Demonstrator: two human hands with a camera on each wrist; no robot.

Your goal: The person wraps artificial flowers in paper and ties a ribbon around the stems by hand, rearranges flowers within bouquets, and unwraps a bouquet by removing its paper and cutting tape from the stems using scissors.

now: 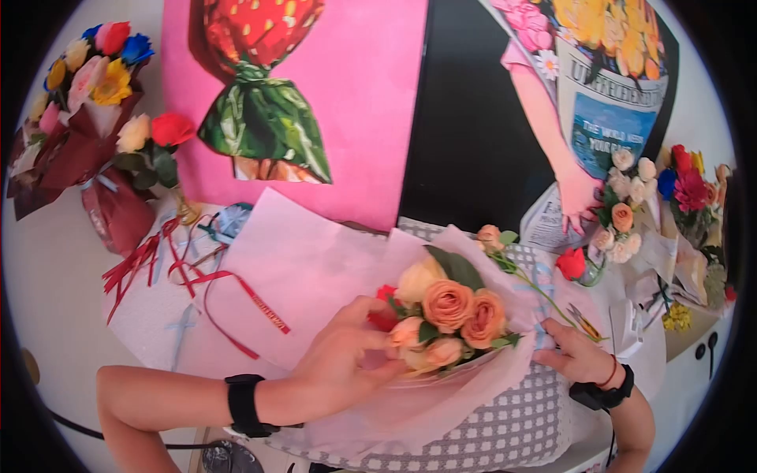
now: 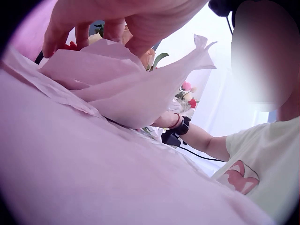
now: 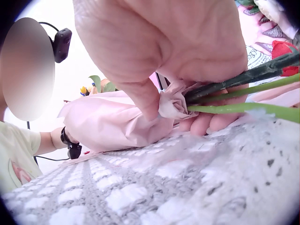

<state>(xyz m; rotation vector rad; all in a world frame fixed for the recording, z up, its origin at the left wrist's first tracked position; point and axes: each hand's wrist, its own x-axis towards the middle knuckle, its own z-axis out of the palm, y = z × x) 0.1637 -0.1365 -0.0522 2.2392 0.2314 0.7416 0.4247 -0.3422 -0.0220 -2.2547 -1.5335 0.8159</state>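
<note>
Step in hand: I judge that I am settling the blooms in their wrap while securing its gathered neck.
Right hand: my right hand is clamped round the neck of the pink wrap and the stems coming out of it.
Left hand: my left hand is well apart from the right, fingers bent at the red flower and the peach roses; I cannot tell whether they pinch anything.
Bouquet: it lies between my hands on the checked cloth, blooms nearer the left.
Next move: it calls for a firm right-hand hold and a light left-hand touch, so nothing slips or bruises.
Pink wrap: peach roses, the red flower and green leaves sit inside.
Dark red wrap: beyond my left hand, with blue, red, pink and yellow flowers.
Gold vase: beside that, with a red rose above it.
Cream wrap: beyond my right hand, around mixed flowers.
</note>
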